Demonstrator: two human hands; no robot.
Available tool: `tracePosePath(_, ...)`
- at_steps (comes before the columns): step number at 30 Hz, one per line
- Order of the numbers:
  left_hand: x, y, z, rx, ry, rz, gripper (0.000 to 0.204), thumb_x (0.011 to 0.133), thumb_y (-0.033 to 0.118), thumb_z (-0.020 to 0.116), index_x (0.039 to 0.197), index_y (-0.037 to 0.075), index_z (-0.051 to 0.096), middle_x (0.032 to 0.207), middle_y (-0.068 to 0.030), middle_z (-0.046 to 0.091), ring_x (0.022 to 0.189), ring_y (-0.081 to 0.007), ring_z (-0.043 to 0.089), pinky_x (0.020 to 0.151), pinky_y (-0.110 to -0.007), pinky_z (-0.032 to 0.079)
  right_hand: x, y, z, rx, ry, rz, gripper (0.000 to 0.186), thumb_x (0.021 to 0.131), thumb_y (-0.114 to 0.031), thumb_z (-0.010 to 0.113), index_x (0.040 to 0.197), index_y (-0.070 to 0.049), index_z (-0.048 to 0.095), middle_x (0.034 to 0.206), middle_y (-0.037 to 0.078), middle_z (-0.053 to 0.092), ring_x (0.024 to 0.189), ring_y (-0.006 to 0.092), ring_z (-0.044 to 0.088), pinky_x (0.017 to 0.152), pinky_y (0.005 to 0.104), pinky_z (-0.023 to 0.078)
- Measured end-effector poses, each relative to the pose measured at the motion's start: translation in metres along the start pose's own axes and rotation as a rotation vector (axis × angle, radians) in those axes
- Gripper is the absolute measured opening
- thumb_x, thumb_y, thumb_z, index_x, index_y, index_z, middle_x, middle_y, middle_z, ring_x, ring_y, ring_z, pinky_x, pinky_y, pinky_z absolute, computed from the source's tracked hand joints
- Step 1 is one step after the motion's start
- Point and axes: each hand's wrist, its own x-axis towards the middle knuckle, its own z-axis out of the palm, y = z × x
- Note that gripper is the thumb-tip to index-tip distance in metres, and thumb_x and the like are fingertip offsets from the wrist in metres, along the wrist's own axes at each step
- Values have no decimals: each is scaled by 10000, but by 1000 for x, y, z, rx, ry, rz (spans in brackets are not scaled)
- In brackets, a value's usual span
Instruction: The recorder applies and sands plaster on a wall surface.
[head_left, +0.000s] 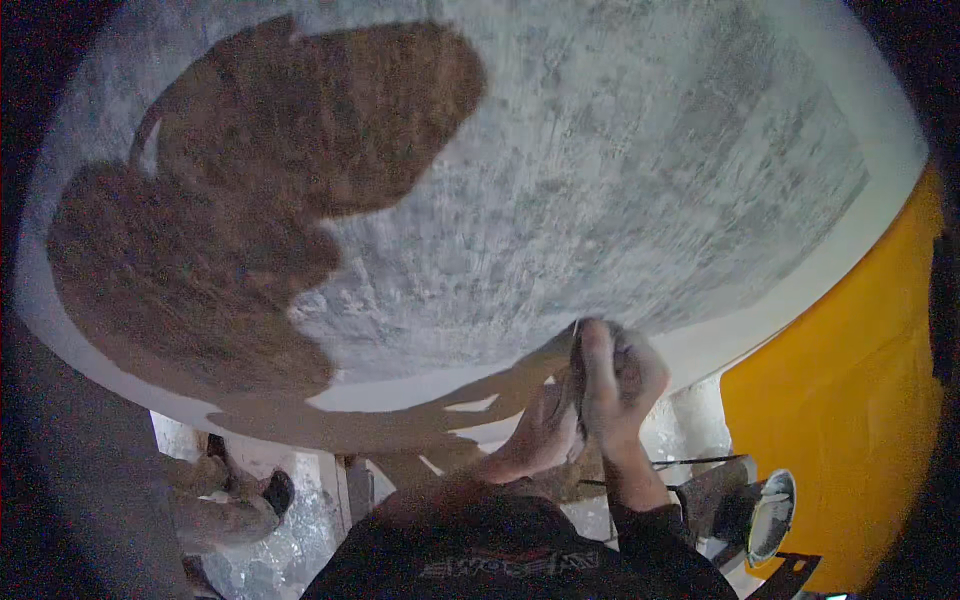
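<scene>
A large curved panel (600, 200) fills most of the head view, its surface scuffed grey and white. Smooth brown coating (320, 110) covers its left part and runs in a streaky band along the near edge. At this near edge, right of the middle, my hands are close together. My right hand (620, 385) is closed and slightly smeared by motion, against a thin, dark, flat piece (578, 385) seen nearly edge-on; its kind is unclear. Just below and to the left, my left hand (545, 430) is against the same piece, its fingers mostly hidden.
An orange-yellow surface (840, 400) curves along the right side. Low at the right stands a round container with a pale rim (772, 515), beside dark bars. Blurred brownish shapes (235, 500) lie at the lower left, over a pale, spattered floor (300, 540).
</scene>
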Motion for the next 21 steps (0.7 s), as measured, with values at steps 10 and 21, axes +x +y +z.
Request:
tracePosePath(10,-12,-12,-11,82,-43,25,287,953,292,342,911,38,467,490,-22,447,350,-111,425,366,-261,370,-2,-6,6,75,0,103,226,865,-84,567,664,-18,484,612,-6,518,526,33,448,457,175,345)
tracePosePath(21,8,-10,-10,884,268,932,333,946,330,356,1022,27,474,813,-49,559,538,-99,500,413,-240,365,3,-29,2,-61,9,78,207,854,-88,576,676,5,523,628,-31,483,576,45,407,501,204,329)
